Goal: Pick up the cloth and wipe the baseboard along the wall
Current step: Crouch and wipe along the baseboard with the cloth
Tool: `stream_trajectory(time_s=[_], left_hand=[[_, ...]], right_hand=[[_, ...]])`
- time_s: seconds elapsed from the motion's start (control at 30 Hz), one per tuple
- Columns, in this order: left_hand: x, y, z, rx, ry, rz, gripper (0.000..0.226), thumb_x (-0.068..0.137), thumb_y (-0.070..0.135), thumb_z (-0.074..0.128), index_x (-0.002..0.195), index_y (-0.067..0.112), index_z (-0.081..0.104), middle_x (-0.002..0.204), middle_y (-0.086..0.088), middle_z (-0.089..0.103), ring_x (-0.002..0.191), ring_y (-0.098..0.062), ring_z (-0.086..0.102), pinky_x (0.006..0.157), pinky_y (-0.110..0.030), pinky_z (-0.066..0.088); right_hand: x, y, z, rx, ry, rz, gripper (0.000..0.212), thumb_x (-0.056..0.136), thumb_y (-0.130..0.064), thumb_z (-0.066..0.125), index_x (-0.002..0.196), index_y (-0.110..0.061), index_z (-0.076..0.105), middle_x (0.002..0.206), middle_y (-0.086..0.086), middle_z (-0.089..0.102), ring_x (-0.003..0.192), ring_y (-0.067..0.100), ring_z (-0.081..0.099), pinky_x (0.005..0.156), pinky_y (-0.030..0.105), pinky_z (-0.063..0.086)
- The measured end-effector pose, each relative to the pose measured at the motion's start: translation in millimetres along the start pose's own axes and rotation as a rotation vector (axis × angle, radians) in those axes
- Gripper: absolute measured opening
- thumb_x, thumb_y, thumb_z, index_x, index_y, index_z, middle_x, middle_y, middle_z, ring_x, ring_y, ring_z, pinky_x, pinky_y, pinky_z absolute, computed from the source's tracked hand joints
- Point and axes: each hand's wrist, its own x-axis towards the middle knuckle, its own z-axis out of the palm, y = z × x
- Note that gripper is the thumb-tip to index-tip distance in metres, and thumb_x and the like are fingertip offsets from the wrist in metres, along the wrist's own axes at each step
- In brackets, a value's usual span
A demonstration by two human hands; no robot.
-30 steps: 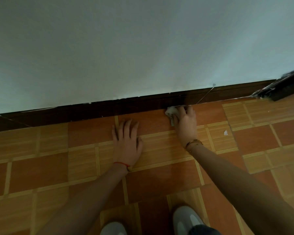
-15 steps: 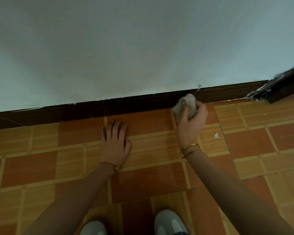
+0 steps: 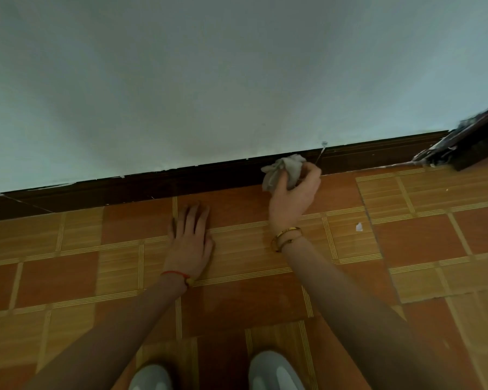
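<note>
So the cloth (image 3: 285, 171) is a small grey rag, bunched into a wad right of center in the frame, up against the dark baseboard (image 3: 152, 187) though I can't tell if it's actually touching it. The right hand (image 3: 293, 192) has it pinched in curled fingers, with loose corners sticking out the top and left. Looks super light and floppy to me, zero stiffness, nothing fragile or slippery about it, so I'd guess the best hold is just what's going on here: scrunch the middle into the fingers so there's a firm pad to press on the trim, and leave the loose ends alone. The left hand (image 3: 190, 237) is flat on the tile floor (image 3: 68, 277) near the middle of the frame, fingers straight, holding nothing, probably propping the person up. Count: one cloth, one baseboard run under the pale wall (image 3: 209, 80), two hands, two grey shoes (image 3: 275, 371) at the bottom edge, one white scrap (image 3: 358, 227) on the floor at right
</note>
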Motion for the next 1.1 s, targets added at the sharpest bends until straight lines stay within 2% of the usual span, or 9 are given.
stream_trajectory(time_s=[0.07,0.13,0.33,0.47,0.53,0.7,0.87,0.97,1.1], left_hand=[[0.0,1.0,-0.3,-0.002,-0.016,-0.012,0.062,0.097,0.036,0.029,0.155,0.013,0.033,0.158,-0.013,0.035,0.148,-0.034,0.025,0.115,-0.066,0.028],[-0.3,3.4,-0.5,0.002,-0.035,-0.027,0.063,0.096,0.037,0.029,0.155,0.013,0.033,0.159,-0.013,0.034,0.148,-0.034,0.024,0.115,-0.066,0.028],[-1.3,13.1,-8.2,-0.014,-0.098,-0.083,0.074,0.091,0.045,0.017,0.158,0.014,0.025,0.165,-0.011,0.024,0.153,-0.034,0.016,0.120,-0.062,0.018],[2.0,26.0,-4.4,-0.018,-0.038,-0.128,0.070,0.092,0.042,0.027,0.154,0.011,0.032,0.156,-0.016,0.037,0.146,-0.039,0.028,0.116,-0.066,0.022],[4.9,33.4,0.6,-0.002,0.004,-0.111,0.066,0.093,0.039,0.032,0.152,0.011,0.035,0.151,-0.018,0.041,0.143,-0.039,0.032,0.115,-0.066,0.025],[19.8,54.4,9.9,-0.002,0.055,-0.001,0.063,0.094,0.035,0.033,0.152,0.011,0.036,0.154,-0.019,0.038,0.143,-0.038,0.031,0.117,-0.066,0.022],[29.9,67.5,23.7,-0.031,0.067,-0.010,0.058,0.098,0.032,0.030,0.152,0.012,0.038,0.156,-0.017,0.036,0.146,-0.035,0.030,0.119,-0.065,0.018],[28.7,66.5,28.2,-0.038,0.104,-0.011,0.057,0.098,0.031,0.032,0.151,0.013,0.039,0.156,-0.015,0.037,0.146,-0.034,0.032,0.120,-0.064,0.016],[28.1,65.0,27.8,-0.029,0.131,-0.002,0.058,0.096,0.032,0.037,0.151,0.013,0.040,0.156,-0.015,0.038,0.145,-0.034,0.031,0.119,-0.063,0.017]], right_hand=[[18.8,4.0,-9.3,0.011,0.081,0.017,0.028,0.088,-0.008,0.065,0.113,-0.004,0.052,0.112,0.014,0.053,0.097,0.020,0.057,0.071,0.000,0.042],[28.9,8.3,-16.4,-0.016,0.090,-0.009,0.029,0.088,-0.007,0.065,0.113,-0.003,0.052,0.111,0.016,0.053,0.097,0.022,0.058,0.071,0.001,0.042],[2.5,8.0,-4.7,-0.064,-0.084,-0.062,0.031,0.085,-0.002,0.067,0.110,-0.004,0.051,0.116,0.014,0.049,0.096,0.015,0.054,0.074,-0.004,0.039],[-18.9,9.0,6.9,-0.096,-0.220,-0.069,0.033,0.082,0.001,0.067,0.110,-0.005,0.050,0.115,0.011,0.048,0.093,0.007,0.050,0.076,-0.003,0.038],[-18.3,11.1,7.0,-0.084,-0.230,-0.055,0.032,0.081,0.001,0.067,0.108,-0.006,0.051,0.113,0.011,0.049,0.092,0.006,0.050,0.075,0.002,0.039],[23.1,12.3,-12.9,-0.040,0.005,-0.020,0.029,0.083,0.001,0.065,0.109,-0.006,0.054,0.112,0.012,0.053,0.096,0.017,0.057,0.076,0.005,0.044],[60.0,14.2,-25.2,-0.022,0.226,-0.007,0.025,0.087,-0.003,0.062,0.111,-0.004,0.055,0.111,0.010,0.055,0.100,0.020,0.059,0.074,0.004,0.044],[47.3,12.3,-21.0,-0.031,0.149,-0.031,0.029,0.086,-0.002,0.064,0.113,-0.005,0.053,0.113,0.010,0.053,0.101,0.017,0.058,0.076,0.005,0.046],[3.8,5.5,-4.0,-0.035,-0.085,-0.090,0.032,0.082,0.002,0.067,0.111,-0.006,0.054,0.113,0.011,0.052,0.100,0.015,0.056,0.081,0.011,0.048]])
